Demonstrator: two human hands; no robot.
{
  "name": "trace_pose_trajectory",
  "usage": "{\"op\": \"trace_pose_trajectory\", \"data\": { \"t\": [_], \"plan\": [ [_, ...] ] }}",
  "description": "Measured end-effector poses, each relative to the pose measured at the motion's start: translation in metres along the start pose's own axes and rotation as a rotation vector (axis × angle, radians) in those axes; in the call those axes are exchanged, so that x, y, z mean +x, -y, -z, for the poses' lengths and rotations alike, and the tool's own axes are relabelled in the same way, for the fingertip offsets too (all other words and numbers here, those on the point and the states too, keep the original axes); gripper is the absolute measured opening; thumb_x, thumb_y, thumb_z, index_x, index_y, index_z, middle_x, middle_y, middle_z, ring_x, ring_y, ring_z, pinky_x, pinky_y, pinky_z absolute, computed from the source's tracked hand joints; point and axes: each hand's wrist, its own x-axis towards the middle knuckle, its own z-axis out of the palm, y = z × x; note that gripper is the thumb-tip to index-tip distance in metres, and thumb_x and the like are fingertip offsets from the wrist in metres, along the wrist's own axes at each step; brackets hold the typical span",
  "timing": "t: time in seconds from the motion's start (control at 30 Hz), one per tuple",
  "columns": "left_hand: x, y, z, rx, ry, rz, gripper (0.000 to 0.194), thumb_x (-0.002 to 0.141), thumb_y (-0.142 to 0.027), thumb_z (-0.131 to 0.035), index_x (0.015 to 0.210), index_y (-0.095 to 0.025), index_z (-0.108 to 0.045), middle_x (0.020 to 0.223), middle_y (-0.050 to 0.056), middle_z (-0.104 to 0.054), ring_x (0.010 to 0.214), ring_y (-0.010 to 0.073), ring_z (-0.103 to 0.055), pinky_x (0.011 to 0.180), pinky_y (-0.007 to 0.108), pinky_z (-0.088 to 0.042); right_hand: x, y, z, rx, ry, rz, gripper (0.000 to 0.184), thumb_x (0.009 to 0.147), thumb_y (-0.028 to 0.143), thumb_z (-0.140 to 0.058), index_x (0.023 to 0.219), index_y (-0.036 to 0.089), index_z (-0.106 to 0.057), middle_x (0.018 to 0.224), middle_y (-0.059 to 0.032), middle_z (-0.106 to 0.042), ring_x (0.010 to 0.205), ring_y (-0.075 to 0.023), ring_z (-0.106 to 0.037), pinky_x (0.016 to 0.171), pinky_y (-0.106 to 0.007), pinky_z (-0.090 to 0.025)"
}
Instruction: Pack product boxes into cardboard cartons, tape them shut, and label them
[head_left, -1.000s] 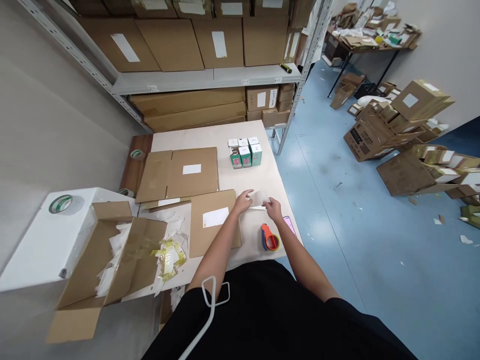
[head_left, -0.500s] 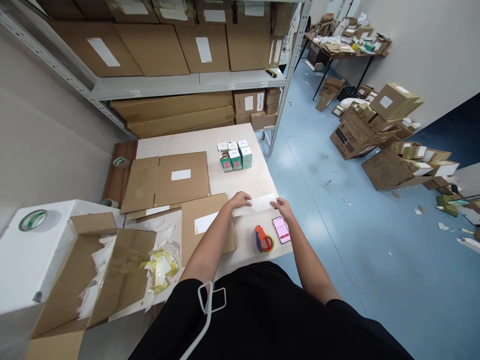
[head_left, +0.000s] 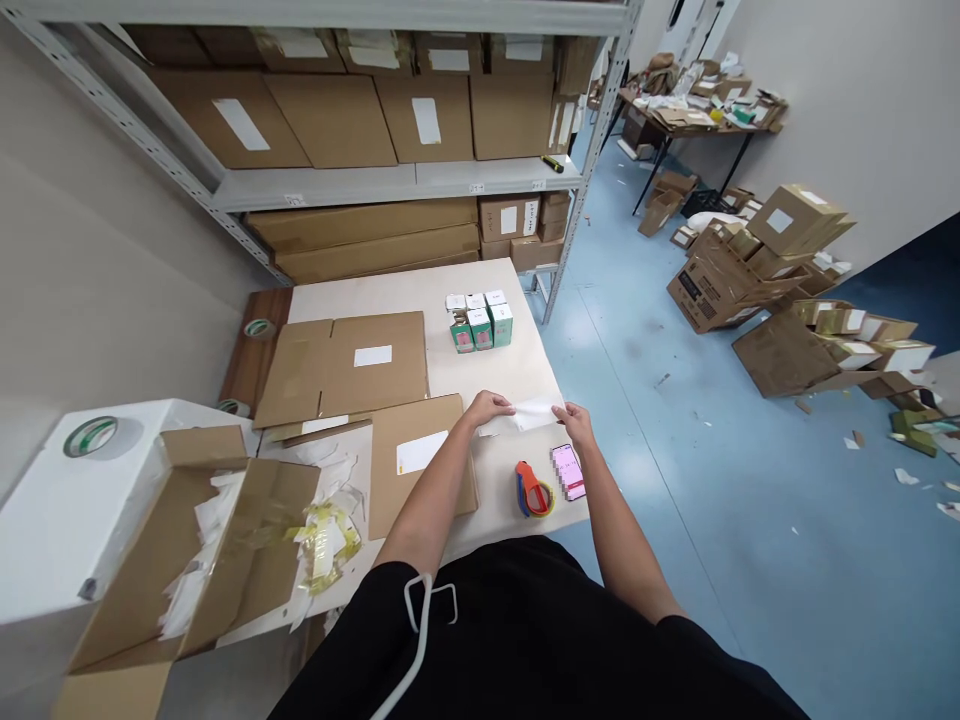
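Note:
A white sheet of paper [head_left: 535, 413] is stretched between my two hands above the table. My left hand [head_left: 490, 408] pinches its left end, and my right hand [head_left: 574, 422] pinches the right end. Below the paper lie a red-orange tape dispenser [head_left: 532, 490] and a phone [head_left: 568, 472] with a pink lit screen. Several small green-and-white boxes [head_left: 481, 322] stand grouped beyond my hands. Left of my left forearm, a flat cardboard piece [head_left: 386, 485] carries a white label [head_left: 420, 452], partly covered by the arm.
Another flattened carton [head_left: 379, 375] lies on the white table [head_left: 360, 290]. An open box [head_left: 225, 560] with white scraps stands at left, near a crumpled yellow tape tangle [head_left: 330, 540]. A metal rack [head_left: 420, 180] of cartons rises behind. Cartons [head_left: 720, 280] crowd the floor at right.
The camera view has shifted, so the whole scene sits slightly lower and further right. Both hands still hold the paper, which now looks more creased and angled.

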Motion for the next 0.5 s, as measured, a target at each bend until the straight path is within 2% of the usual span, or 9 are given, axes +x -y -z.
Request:
{"op": "trace_pose_trajectory", "data": {
  "t": [0.13,0.23,0.33,0.4,0.5],
  "plan": [
    [-0.002,0.004,0.012,-0.093,-0.071,0.005,0.032,0.058,-0.045,-0.091,0.074,-0.018,-0.081,0.083,0.008,-0.081,0.080,0.0227,-0.072,0.075,0.032,-0.054,0.006,0.002,0.019,0.138,-0.131,-0.017,0.050,0.067,0.065,-0.078,0.088,0.019,-0.071,0.079,-0.0047,-0.074,0.080,-0.0230,-0.070,0.068,-0.032,-0.055],
    [-0.003,0.003,0.009,-0.089,-0.116,0.001,0.028,0.065,-0.042,-0.088,0.078,-0.018,-0.082,0.084,0.008,-0.081,0.082,0.0233,-0.073,0.077,0.033,-0.055,0.011,0.012,0.021,0.177,-0.109,0.015,0.047,0.069,0.059,-0.080,0.092,0.019,-0.073,0.091,-0.0074,-0.078,0.085,-0.0228,-0.071,0.072,-0.032,-0.056],
    [0.000,-0.004,-0.009,-0.013,-0.167,-0.050,0.024,0.069,-0.035,-0.085,0.086,-0.019,-0.083,0.099,0.009,-0.082,0.099,0.0273,-0.074,0.090,0.036,-0.056,0.011,0.027,0.001,0.208,-0.008,0.036,0.044,0.072,0.056,-0.080,0.097,0.020,-0.073,0.098,-0.0074,-0.078,0.088,-0.0224,-0.071,0.075,-0.033,-0.058],
    [-0.002,-0.010,-0.019,0.031,-0.248,-0.078,0.031,0.070,-0.032,-0.085,0.099,-0.020,-0.083,0.115,0.010,-0.080,0.114,0.0294,-0.070,0.099,0.037,-0.053,0.009,0.038,-0.015,0.205,0.061,0.046,0.042,0.072,0.052,-0.079,0.098,0.021,-0.073,0.099,-0.0063,-0.078,0.088,-0.0216,-0.070,0.075,-0.033,-0.057],
    [-0.016,-0.017,-0.015,-0.048,-0.376,-0.032,0.039,0.084,-0.039,-0.076,0.115,-0.017,-0.080,0.124,0.014,-0.077,0.119,0.0277,-0.069,0.099,0.036,-0.053,0.005,0.054,-0.033,0.156,0.139,0.076,0.033,0.070,0.045,-0.078,0.091,0.021,-0.071,0.089,-0.0027,-0.075,0.081,-0.0193,-0.066,0.074,-0.031,-0.055]
  ]
}}
